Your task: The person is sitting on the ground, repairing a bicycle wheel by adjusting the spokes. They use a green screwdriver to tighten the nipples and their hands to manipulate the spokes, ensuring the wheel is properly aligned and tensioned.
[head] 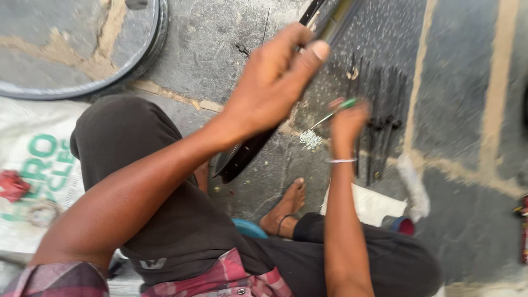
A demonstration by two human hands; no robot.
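Two hands: both busy over the concrete floor (462, 82), head view.
Left hand (272, 82): my fingers curl closed around a black curved rim (245, 154), steadying its slant.
Right hand (347, 118): I pinch a thin green-handled tool (335, 113), tip beside the rim.
Textures: rough cracked floor, smooth rim.

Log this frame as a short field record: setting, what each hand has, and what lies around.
setting: person seated on a concrete floor, one bare foot out
left hand: grips a black rim, held tilted above the floor
right hand: holds a green-handled tool, blurred; metal bangle on the wrist
near the right hand: row of dark tools on the floor
left side: white sack with a red rag
top left: second rim lying flat
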